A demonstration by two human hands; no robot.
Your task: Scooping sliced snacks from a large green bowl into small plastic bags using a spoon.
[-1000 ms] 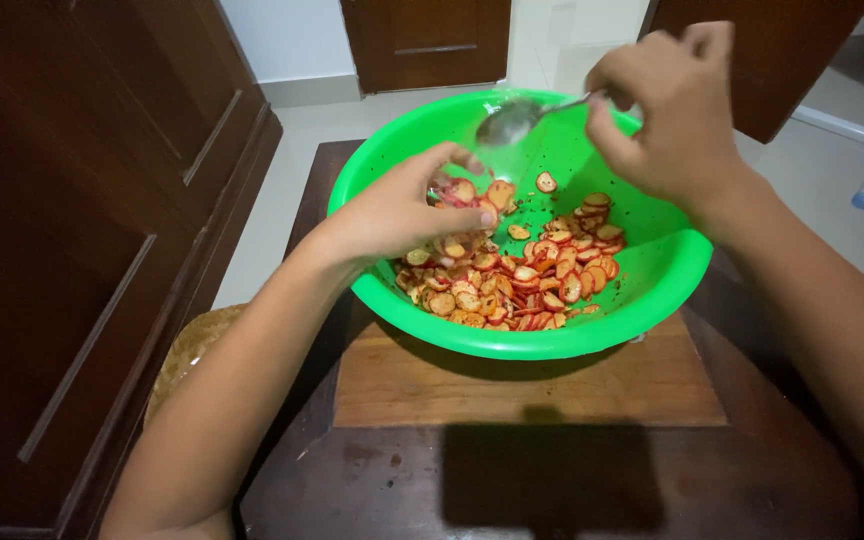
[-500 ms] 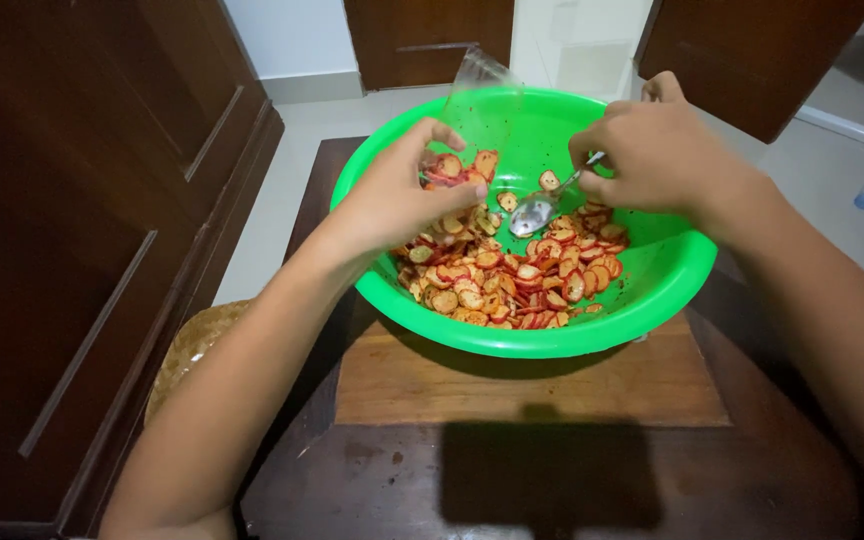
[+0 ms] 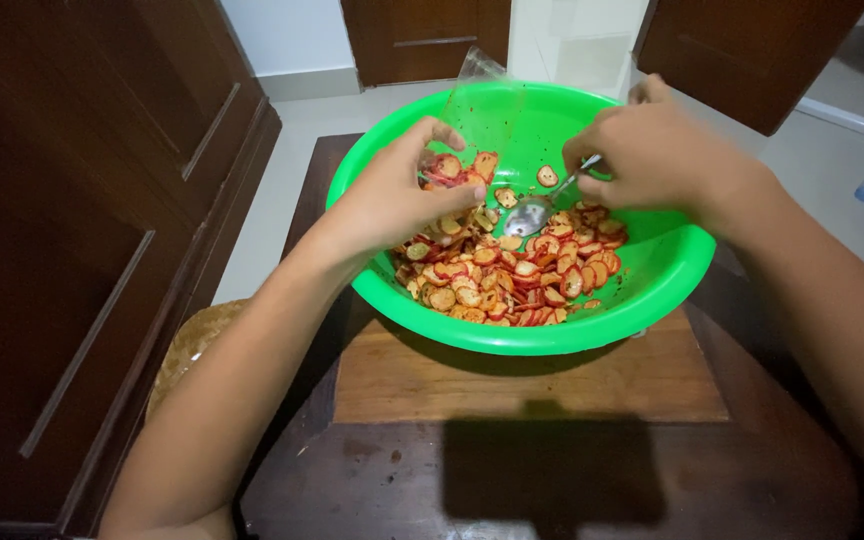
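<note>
A big green plastic bowl [image 3: 652,290] rests on a wooden board [image 3: 512,385] and holds many round red-orange chips [image 3: 512,275]. Over the bowl's left side, my left hand [image 3: 392,200] pinches the mouth of a clear plastic bag [image 3: 477,115] that has a few chips inside. My right hand [image 3: 652,155] grips a metal spoon [image 3: 532,212], whose scoop is down among the chips just right of the bag.
The board lies on a dark wooden table [image 3: 372,480]. A dark wooden cabinet [image 3: 62,250] stands close on the left, with a woven mat [image 3: 187,345] beside the table. Light tiled floor [image 3: 292,170] and wooden doors [image 3: 422,35] lie beyond the bowl.
My right hand brought the spoon down from the bowl's far rim into the chips. My left hand lifted, and the clear bag now stands up behind it.
</note>
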